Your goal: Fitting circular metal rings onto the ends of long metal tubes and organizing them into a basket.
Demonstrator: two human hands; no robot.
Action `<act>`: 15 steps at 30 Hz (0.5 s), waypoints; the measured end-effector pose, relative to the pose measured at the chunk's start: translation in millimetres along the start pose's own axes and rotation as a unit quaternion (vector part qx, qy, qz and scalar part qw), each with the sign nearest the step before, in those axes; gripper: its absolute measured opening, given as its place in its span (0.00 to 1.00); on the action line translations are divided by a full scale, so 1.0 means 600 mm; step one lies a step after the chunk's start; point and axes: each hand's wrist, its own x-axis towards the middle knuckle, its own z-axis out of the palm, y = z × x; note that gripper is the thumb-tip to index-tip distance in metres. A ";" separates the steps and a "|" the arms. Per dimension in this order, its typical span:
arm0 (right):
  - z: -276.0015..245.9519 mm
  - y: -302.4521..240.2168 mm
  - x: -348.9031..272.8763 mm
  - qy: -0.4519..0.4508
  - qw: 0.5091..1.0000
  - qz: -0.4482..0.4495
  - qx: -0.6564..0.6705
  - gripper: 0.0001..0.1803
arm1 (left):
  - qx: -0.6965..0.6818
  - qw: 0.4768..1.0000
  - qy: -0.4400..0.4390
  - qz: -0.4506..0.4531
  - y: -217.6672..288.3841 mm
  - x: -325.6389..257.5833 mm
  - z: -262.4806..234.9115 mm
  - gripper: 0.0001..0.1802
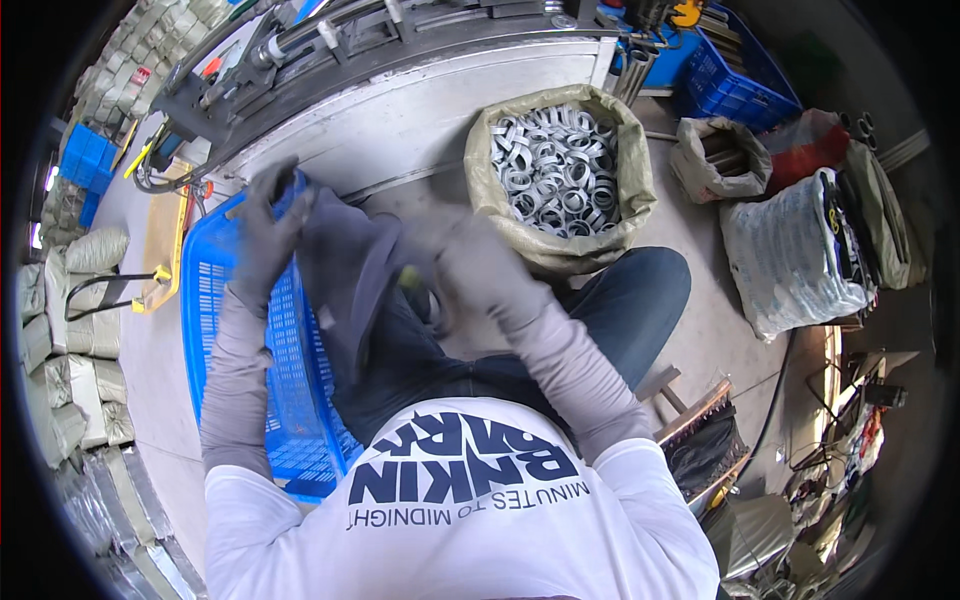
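My left hand, in a grey glove, is at the far end of a long blue plastic basket. Its fingers are curled at the upper edge of a dark grey cloth, which hangs over the basket's side and my left thigh. My right hand, also gloved, is smeared by motion above my lap, just right of the cloth; what it holds, if anything, cannot be made out. Ahead and to the right, an open woven sack is full of silvery metal rings.
A machine bench runs along the far side. At the right stand a smaller sack, a blue crate and a filled white bag. A yellow-framed cart and stacked bundles line the left. A wooden-framed seat is behind my right side.
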 end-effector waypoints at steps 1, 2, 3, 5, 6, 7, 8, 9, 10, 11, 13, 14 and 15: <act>-0.043 -0.035 0.022 0.029 0.998 0.049 0.000 0.13 | 0.006 1.000 0.008 -0.011 0.009 0.005 -0.017 0.31; -0.088 -0.057 0.032 0.060 0.993 0.102 -0.010 0.13 | -0.012 0.999 0.033 0.014 0.025 0.016 -0.018 0.30; -0.123 -0.053 0.037 0.130 0.985 -0.011 -0.116 0.16 | -0.032 0.997 0.052 0.044 0.044 0.031 -0.007 0.29; -0.169 -0.017 0.037 0.156 0.977 -0.064 -0.131 0.19 | -0.014 0.998 0.038 0.050 0.048 0.038 0.008 0.29; -0.189 0.011 0.032 0.117 0.992 -0.002 -0.044 0.21 | 0.005 0.998 0.024 0.060 0.037 0.043 0.007 0.29; -0.223 0.011 0.015 0.176 0.984 0.004 -0.007 0.23 | 0.005 0.998 0.043 0.046 -0.002 0.055 0.018 0.28; -0.238 0.001 -0.012 0.239 0.970 0.016 0.029 0.25 | -0.019 0.999 0.047 0.014 -0.030 0.076 0.033 0.27; -0.186 -0.046 0.052 0.229 0.972 0.022 0.042 0.25 | -0.035 0.998 0.053 -0.018 -0.058 0.096 0.043 0.26; -0.199 -0.128 0.041 0.103 0.966 0.082 -0.223 0.25 | -0.058 0.995 0.047 -0.070 -0.111 0.099 0.040 0.25; -0.239 -0.198 0.058 -0.022 0.866 0.125 -0.484 0.26 | -0.096 0.989 0.029 -0.109 -0.158 0.121 0.060 0.24; -0.139 -0.146 0.121 -0.156 0.688 0.144 -0.694 0.26 | -0.122 0.967 -0.070 -0.211 -0.281 0.149 0.120 0.21; -0.159 -0.105 0.038 -0.106 0.635 0.204 -0.737 0.27 | -0.116 0.963 -0.057 -0.236 -0.332 0.151 0.170 0.21; -0.176 -0.047 -0.022 -0.049 0.564 0.270 -0.779 0.29 | -0.120 0.958 -0.057 -0.252 -0.369 0.165 0.256 0.20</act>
